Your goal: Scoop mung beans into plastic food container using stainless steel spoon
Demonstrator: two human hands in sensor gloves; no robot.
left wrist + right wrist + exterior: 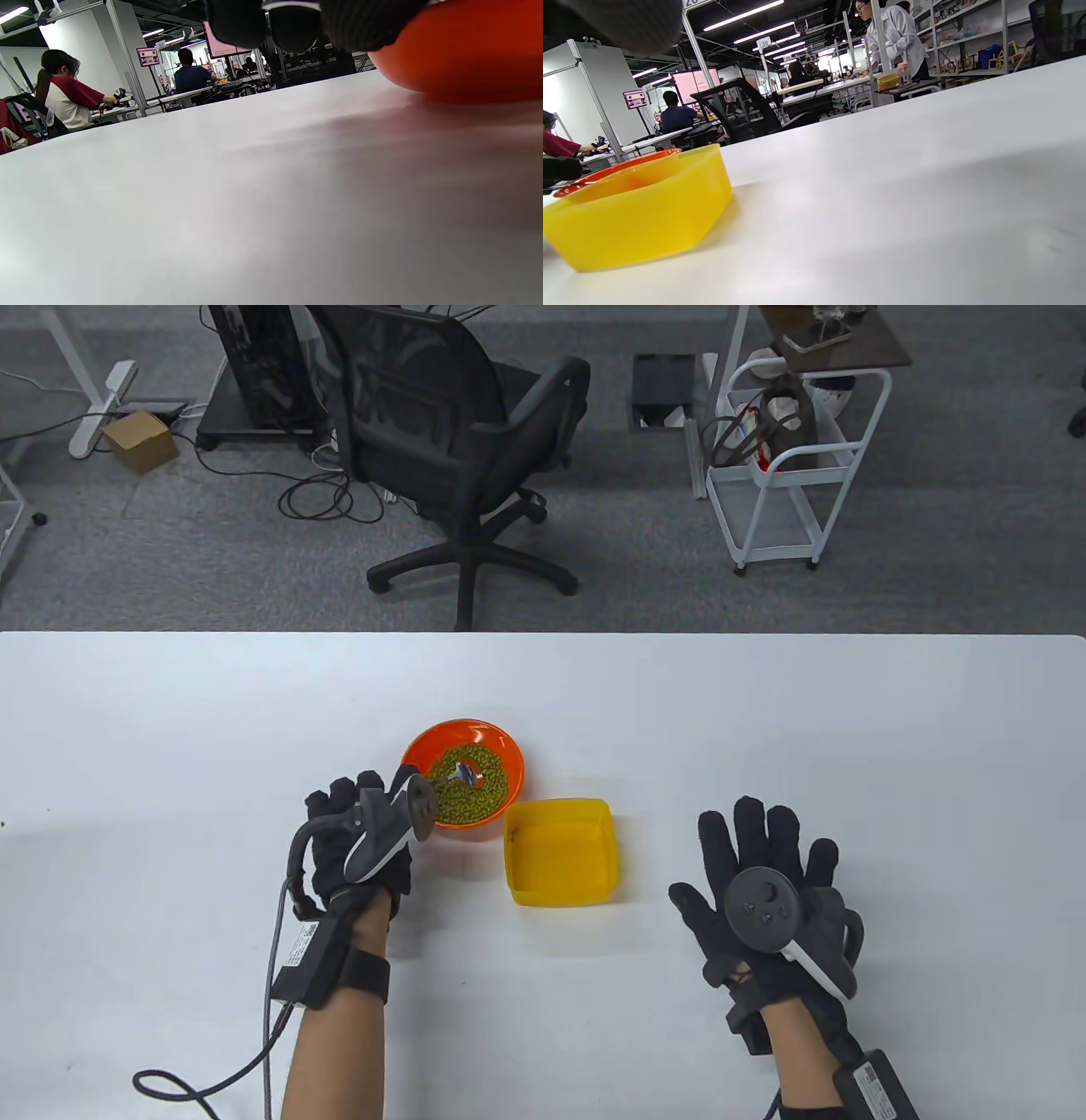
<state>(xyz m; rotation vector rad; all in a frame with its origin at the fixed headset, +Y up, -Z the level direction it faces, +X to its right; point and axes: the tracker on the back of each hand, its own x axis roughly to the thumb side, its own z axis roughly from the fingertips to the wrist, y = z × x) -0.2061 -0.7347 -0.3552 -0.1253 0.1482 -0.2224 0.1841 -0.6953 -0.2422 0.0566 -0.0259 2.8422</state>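
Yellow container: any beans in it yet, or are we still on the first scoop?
Nothing clearly done: the yellow container looks empty apart from a few dark specks at its near-left corner. In hand: the left hand holds the spoon, whose bowl sits in the mung beans inside the orange bowl. The right hand rests flat on the table. Left: lifting and tipping scoops into the container.

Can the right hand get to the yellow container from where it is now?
Probably yes. The right hand lies flat and spread on the table, holding nothing, and only bare table shows between it and the container. The left hand and bowl are on the far side.
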